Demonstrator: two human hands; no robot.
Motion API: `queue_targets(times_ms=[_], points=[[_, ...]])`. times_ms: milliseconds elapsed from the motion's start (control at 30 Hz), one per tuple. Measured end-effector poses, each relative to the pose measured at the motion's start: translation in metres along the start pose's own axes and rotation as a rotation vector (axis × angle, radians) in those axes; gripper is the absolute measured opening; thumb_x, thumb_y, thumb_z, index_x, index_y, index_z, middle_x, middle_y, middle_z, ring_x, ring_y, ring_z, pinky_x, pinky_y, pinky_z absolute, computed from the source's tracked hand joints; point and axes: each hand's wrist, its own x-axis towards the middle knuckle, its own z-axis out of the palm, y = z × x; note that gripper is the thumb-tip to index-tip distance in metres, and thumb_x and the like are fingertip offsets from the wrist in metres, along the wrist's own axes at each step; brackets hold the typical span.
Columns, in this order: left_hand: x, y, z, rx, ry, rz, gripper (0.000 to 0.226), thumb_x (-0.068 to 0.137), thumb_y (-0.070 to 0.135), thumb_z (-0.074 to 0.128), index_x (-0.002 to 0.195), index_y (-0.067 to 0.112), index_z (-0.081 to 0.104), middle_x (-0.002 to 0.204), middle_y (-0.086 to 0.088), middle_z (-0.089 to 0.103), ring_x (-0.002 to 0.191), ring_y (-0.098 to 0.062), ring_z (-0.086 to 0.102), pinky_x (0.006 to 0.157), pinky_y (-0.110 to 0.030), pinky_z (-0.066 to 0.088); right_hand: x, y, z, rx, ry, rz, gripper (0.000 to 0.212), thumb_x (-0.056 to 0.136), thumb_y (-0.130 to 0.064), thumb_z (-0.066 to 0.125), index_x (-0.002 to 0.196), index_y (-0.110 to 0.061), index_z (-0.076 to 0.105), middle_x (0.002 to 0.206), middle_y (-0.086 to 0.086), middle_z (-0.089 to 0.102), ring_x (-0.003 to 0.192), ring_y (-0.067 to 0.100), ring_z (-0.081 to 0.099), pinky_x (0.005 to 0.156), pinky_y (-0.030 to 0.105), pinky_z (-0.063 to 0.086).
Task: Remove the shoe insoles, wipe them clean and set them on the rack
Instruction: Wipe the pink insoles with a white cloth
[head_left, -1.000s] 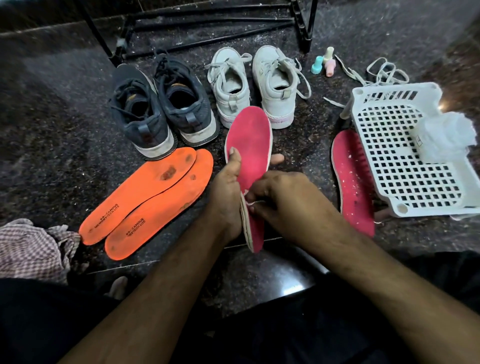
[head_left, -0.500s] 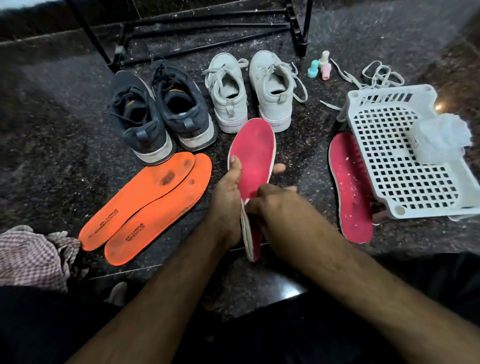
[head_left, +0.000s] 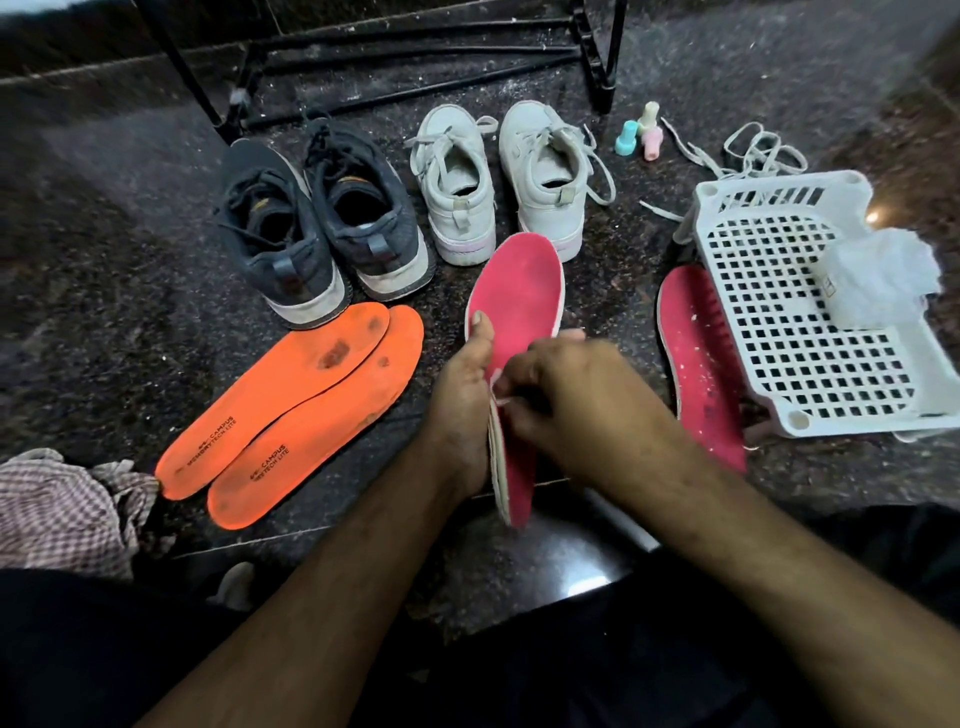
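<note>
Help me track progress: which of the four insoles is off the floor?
The pink insole held on edge between both hands. The other pink one lies beside the white basket; both orange ones lie flat.

head cam | fwd-down | close over floor (head_left: 130, 260)

Dim and grainy overall, with a glare patch on the polished dark floor (head_left: 582, 584) just below the hands, a small bright glint far right beyond the white basket (head_left: 789, 332), motion blur on the right hand (head_left: 576, 400), and wide-angle bending and smearing at the edges.
</note>
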Motion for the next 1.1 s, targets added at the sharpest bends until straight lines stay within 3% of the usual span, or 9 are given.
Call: queue_targets(times_ms=[67,200,300,500,600,733,867,1000,1100], points=[[-0.001,0.001,0.000,0.040,-0.013,0.004,0.087,0.097,0.069,0.028,0.133,-0.004,0.059,0.113,-0.026,0.063,0.108,-0.033,0.061,0.093,-0.041,0.052,-0.009,0.000,0.002,-0.001,-0.038,-0.024,0.017,0.078,-0.020,0.068,0.093,-0.025,0.074,0.087,0.001,0.068,0.086,0.027,0.065,0.076,0.040,0.054],[-0.003,-0.009,0.012,0.054,-0.063,-0.028,0.066,0.101,0.061,0.025,0.098,0.014,0.071,0.073,-0.005,0.070,0.062,-0.020,0.068,0.053,-0.034,0.057,0.006,0.021,-0.010,-0.155,0.118,0.012,0.016,0.078,-0.021,0.067,0.093,-0.023,0.073,0.085,0.004,0.062,0.088,0.030,0.062,0.073,0.043,0.054],[-0.001,-0.012,0.012,0.081,-0.071,-0.002,0.060,0.102,0.059,0.020,0.117,0.017,0.060,0.089,-0.004,0.074,0.071,-0.024,0.073,0.044,-0.038,0.056,0.023,0.033,-0.025,-0.109,0.193,0.088,0.015,0.079,-0.024,0.072,0.094,-0.025,0.074,0.089,0.002,0.067,0.090,0.027,0.063,0.079,0.042,0.053],[-0.001,0.000,0.004,-0.027,0.010,0.050,0.073,0.102,0.061,0.026,0.101,0.007,0.075,0.089,-0.013,0.074,0.079,-0.023,0.071,0.071,-0.033,0.059,0.005,0.004,-0.003,-0.083,0.035,0.025,0.018,0.079,-0.030,0.066,0.096,-0.029,0.074,0.085,0.002,0.072,0.084,0.027,0.067,0.074,0.039,0.055],[-0.001,0.001,0.005,0.007,0.040,0.060,0.081,0.100,0.065,0.026,0.124,-0.001,0.067,0.113,-0.022,0.070,0.102,-0.031,0.066,0.087,-0.036,0.057,-0.009,0.002,-0.003,-0.011,-0.075,0.000,0.020,0.075,-0.028,0.069,0.094,-0.032,0.072,0.085,-0.002,0.071,0.085,0.023,0.066,0.076,0.038,0.055],[-0.006,-0.010,0.017,0.043,-0.111,-0.051,0.064,0.099,0.063,0.023,0.117,0.017,0.064,0.095,-0.007,0.076,0.080,-0.025,0.073,0.062,-0.043,0.059,0.007,0.026,-0.016,-0.104,0.154,0.026,0.018,0.077,-0.022,0.066,0.094,-0.026,0.072,0.088,-0.001,0.064,0.089,0.025,0.063,0.075,0.040,0.053],[-0.006,-0.014,0.017,0.070,-0.178,-0.035,0.062,0.101,0.063,0.018,0.124,0.022,0.059,0.111,0.003,0.074,0.089,-0.035,0.073,0.046,-0.041,0.057,0.034,0.050,-0.034,-0.106,0.343,0.140,0.018,0.083,-0.025,0.065,0.100,-0.025,0.070,0.094,0.000,0.064,0.088,0.024,0.064,0.076,0.041,0.053],[-0.004,-0.008,0.013,0.074,-0.152,-0.002,0.063,0.101,0.062,0.018,0.124,0.021,0.059,0.109,0.001,0.074,0.088,-0.031,0.074,0.051,-0.043,0.058,0.034,0.042,-0.024,-0.091,0.360,0.153,0.019,0.088,-0.024,0.063,0.104,-0.024,0.070,0.096,0.004,0.063,0.088,0.028,0.064,0.078,0.040,0.053],[0.000,-0.002,0.009,-0.039,-0.060,0.034,0.064,0.102,0.061,0.023,0.116,0.015,0.066,0.103,-0.008,0.075,0.090,-0.025,0.073,0.072,-0.045,0.060,0.020,0.018,-0.010,0.017,0.175,0.087,0.017,0.087,-0.027,0.064,0.101,-0.026,0.073,0.092,0.000,0.067,0.086,0.023,0.065,0.079,0.034,0.051]])
